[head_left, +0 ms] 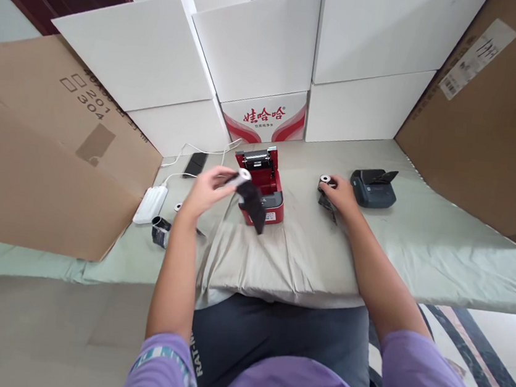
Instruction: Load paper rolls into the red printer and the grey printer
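A small red printer (266, 185) with its lid up stands on the cloth-covered table (419, 249). My left hand (207, 191) hovers just left of it, fingers closed on a white paper roll (244, 174) with a dark wrapper (253, 205) hanging below. My right hand (341, 195) rests on the table to the right of the red printer, fingers closed over a second small roll (325, 180) and its dark wrapping. A dark blue-grey printer (373, 187) with its lid open sits just right of that hand.
A white power adapter (150, 204) with its cable, a black phone-like slab (195, 164), a small roll (177, 207) and a dark wrapper (160, 231) lie at the left. White boxes (255, 50) wall the back; brown cardboard (34, 149) flanks both sides.
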Available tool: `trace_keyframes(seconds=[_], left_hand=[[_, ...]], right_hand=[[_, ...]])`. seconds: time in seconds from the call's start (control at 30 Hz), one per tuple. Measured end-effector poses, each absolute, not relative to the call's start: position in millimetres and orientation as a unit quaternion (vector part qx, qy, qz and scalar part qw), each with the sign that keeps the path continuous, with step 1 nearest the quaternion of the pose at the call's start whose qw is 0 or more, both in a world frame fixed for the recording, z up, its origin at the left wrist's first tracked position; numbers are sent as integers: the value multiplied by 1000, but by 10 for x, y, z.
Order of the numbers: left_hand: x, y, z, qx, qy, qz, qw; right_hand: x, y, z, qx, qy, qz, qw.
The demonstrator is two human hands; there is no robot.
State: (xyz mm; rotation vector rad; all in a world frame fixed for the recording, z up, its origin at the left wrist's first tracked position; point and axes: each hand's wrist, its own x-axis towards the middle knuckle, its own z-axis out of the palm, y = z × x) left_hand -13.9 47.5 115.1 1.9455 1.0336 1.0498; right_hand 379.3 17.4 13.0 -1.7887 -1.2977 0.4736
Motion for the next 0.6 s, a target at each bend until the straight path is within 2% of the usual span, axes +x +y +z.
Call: trace_keyframes(seconds=[0.07,0.17,0.37,0.53,0.6], left_hand=[[-556,326,1113,613,389,556,405],[-1089,191,1090,488,416,645,416],[-1754,193,1132,508,604,532,306],[-2017,380,1202,500,660,495,264],[-2046,530,1162,531,688,443,221]], right_hand=[[3788,174,125,-717,-519,190,426],[3780,175,117,-714,-519,186,431],[3763,162,131,-716,-511,177,441],[3751,141,167,-718,-508,186,437],[3750,140,167,-720,-507,184,436]])
